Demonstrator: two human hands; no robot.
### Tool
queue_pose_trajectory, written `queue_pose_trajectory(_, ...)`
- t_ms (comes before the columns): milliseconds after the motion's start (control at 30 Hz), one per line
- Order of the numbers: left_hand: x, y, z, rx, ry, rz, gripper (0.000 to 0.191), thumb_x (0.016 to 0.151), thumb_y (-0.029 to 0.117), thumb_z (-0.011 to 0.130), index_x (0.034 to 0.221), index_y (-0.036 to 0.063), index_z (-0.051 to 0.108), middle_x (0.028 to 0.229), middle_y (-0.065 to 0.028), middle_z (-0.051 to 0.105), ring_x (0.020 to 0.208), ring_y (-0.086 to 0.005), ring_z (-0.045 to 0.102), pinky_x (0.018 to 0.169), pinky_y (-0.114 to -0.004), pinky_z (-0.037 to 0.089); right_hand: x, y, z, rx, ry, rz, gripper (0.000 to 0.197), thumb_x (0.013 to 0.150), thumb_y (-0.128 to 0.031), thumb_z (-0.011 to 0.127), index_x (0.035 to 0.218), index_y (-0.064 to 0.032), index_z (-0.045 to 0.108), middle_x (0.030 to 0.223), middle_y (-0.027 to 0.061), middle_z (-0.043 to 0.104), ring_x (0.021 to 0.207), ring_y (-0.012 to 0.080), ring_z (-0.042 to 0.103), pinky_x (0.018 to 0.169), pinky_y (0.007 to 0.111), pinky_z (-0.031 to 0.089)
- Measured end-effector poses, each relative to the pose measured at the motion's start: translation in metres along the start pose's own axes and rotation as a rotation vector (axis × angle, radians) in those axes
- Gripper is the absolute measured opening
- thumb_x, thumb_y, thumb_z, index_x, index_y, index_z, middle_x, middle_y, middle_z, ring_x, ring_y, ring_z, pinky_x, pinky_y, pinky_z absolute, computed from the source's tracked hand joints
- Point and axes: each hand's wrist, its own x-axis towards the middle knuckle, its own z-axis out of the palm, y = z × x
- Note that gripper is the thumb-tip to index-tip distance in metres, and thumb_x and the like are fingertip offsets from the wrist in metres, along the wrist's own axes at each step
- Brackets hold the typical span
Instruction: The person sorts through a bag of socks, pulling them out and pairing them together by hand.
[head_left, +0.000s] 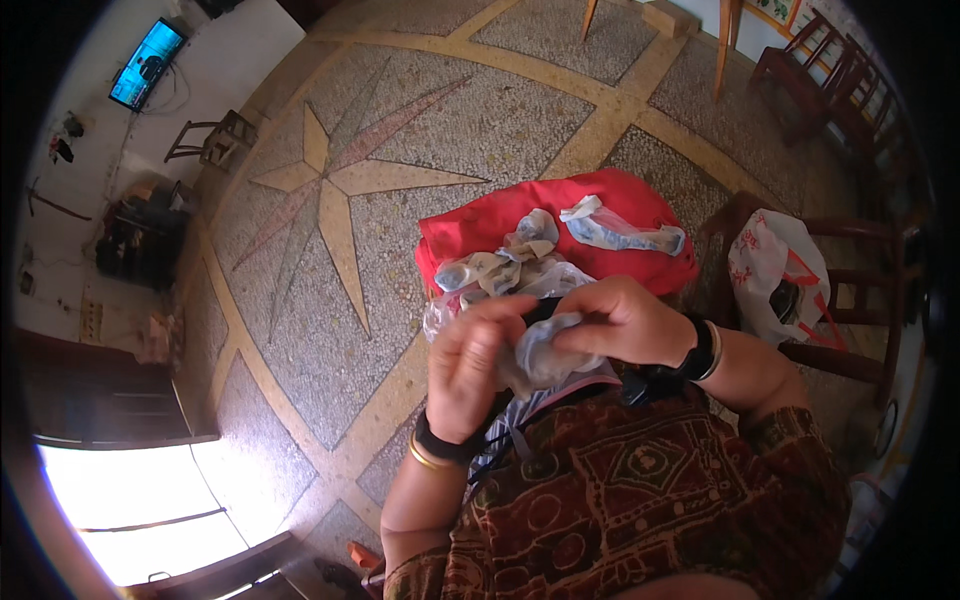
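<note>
Between my hands, in front of my lap, is a crumpled thin blue-grey cloth piece (551, 351), possibly a sock. My right hand (637, 322) pinches its upper right side between thumb and fingers. At its left side, my left hand (465, 364) is blurred by motion, with the fingers curled against the cloth. Just beyond lies a folded red cloth (480, 217). On it rest a white-and-blue thin piece (622, 231) stretched out at the right and a bunched beige-and-blue pile (502, 266) at the left. Clear plastic wrapping (555, 277) shows beside the pile, partly behind my hands.
To the right, a white plastic bag with red print (769, 262) sits on a dark wooden chair (855, 292). Red-brown chairs (810, 82) line the far right wall. A small wooden chair (217, 142) and a lit wall screen (148, 65) are at the far left. The floor (420, 127) is terrazzo with a star inlay.
</note>
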Motion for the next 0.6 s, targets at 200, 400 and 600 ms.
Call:
queue_pose_trajectory(200, 0.005, -0.012, -0.001, -0.502, 0.217, 0.028, 0.046, 0.098, 0.043, 0.028, 0.099, 0.0044, 0.053, 0.075, -0.0046, 0.049, 0.066, -0.0122, 0.047, 0.061, -0.025, 0.041, -0.006, 0.006, -0.018, 0.721, -0.574, -0.198, 0.012, 0.085, -0.011, 0.064, 0.091, -0.0002, 0.063, 0.096, 0.0113, 0.060, 0.084, 0.0142, 0.058, 0.070, 0.027, 0.045)
queue_pose_trajectory(400, 0.004, -0.015, 0.009, -0.033, 0.224, 0.174, 0.043, 0.097, 0.041, 0.034, 0.100, 0.0022, 0.052, 0.086, -0.0081, 0.054, 0.079, -0.0141, 0.051, 0.072, -0.025, 0.042, -0.002, 0.010, 0.007, 0.115, -0.169, -0.166, 0.015, 0.081, -0.012, 0.068, 0.092, -0.0015, 0.064, 0.110, 0.0092, 0.056, 0.094, 0.0179, 0.058, 0.081, 0.029, 0.046)
queue_pose_trajectory(600, 0.003, -0.017, 0.005, 0.010, 0.025, 0.131, 0.032, 0.086, 0.014, 0.060, 0.113, -0.0014, 0.050, 0.106, -0.0089, 0.054, 0.100, -0.0171, 0.051, 0.090, -0.029, 0.040, -0.004, 0.011, 0.002, 0.263, -0.029, 0.006, 0.019, 0.087, -0.008, 0.059, 0.103, 0.0005, 0.061, 0.092, -0.0005, 0.060, 0.090, 0.0058, 0.053, 0.077, 0.023, 0.044)
